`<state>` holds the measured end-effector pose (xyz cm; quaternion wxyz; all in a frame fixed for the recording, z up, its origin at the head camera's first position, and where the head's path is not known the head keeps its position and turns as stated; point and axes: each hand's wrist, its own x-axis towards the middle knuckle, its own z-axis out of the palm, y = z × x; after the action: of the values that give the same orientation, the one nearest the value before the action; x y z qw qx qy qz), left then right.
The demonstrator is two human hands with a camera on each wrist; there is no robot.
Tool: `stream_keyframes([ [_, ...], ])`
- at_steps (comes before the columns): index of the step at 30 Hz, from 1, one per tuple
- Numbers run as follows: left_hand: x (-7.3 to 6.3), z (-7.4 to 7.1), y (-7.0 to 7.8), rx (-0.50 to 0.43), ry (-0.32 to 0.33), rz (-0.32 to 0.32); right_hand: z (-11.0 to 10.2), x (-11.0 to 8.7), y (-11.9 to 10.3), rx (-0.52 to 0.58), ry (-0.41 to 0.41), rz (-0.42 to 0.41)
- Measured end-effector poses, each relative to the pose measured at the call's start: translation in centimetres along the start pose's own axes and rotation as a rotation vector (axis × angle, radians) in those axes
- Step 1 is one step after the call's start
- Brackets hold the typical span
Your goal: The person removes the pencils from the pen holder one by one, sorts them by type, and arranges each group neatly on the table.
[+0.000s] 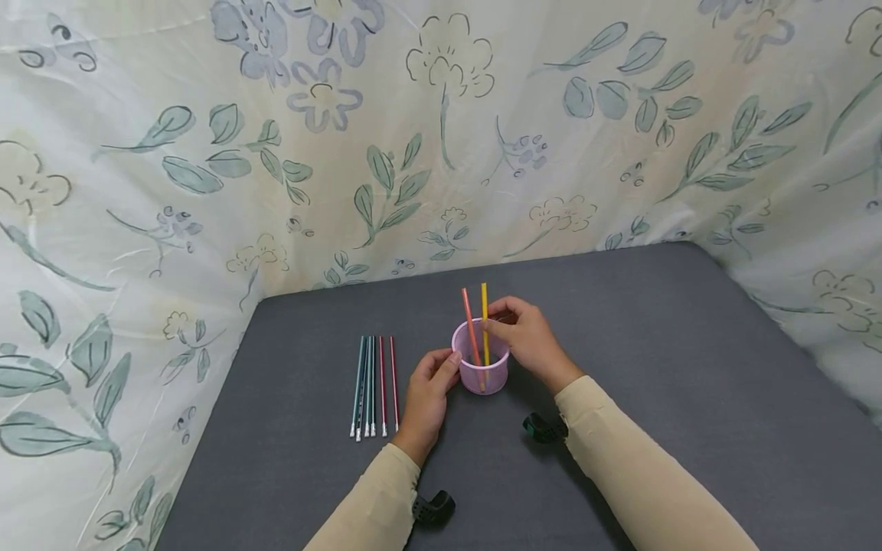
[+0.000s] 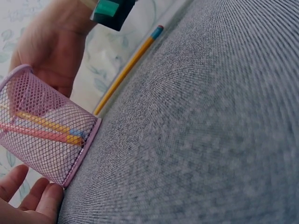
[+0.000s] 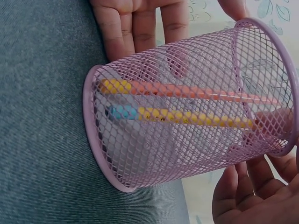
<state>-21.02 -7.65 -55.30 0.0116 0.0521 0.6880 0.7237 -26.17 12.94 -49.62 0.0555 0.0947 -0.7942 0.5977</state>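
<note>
A pink mesh pencil cup (image 1: 482, 380) stands upright on the dark grey table. My left hand (image 1: 429, 390) grips its left side, thumb at the rim and fingers low on the outside. Inside the cup lean an orange pencil (image 3: 187, 90) and a yellow pencil (image 3: 196, 117), with their lower ends near the base. My right hand (image 1: 530, 333) is at the right of the rim and pinches the yellow pencil there between thumb and finger. In the left wrist view another yellow pencil (image 2: 128, 67) with a blue end lies on the table beyond the cup.
Left of my left hand lies a row of several teal pencils (image 1: 367, 386) and two red pencils (image 1: 382, 386), silvery ends toward me. A floral cloth (image 1: 441, 153) hangs behind the table (image 1: 620, 321). Black wrist devices (image 1: 434, 509) sit under both sleeves.
</note>
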Motion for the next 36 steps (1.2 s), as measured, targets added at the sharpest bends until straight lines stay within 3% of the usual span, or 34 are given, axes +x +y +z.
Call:
stream_keyframes([
  [21, -0.1, 0.1, -0.1, 0.02, 0.012, 0.008, -1.4, -0.1, -1.3, 0.071, 0.105, -0.02],
  [36, -0.1, 0.2, 0.0, -0.008, 0.019, 0.006, -2.3, -0.5, -2.6, 0.319, 0.152, -0.136],
])
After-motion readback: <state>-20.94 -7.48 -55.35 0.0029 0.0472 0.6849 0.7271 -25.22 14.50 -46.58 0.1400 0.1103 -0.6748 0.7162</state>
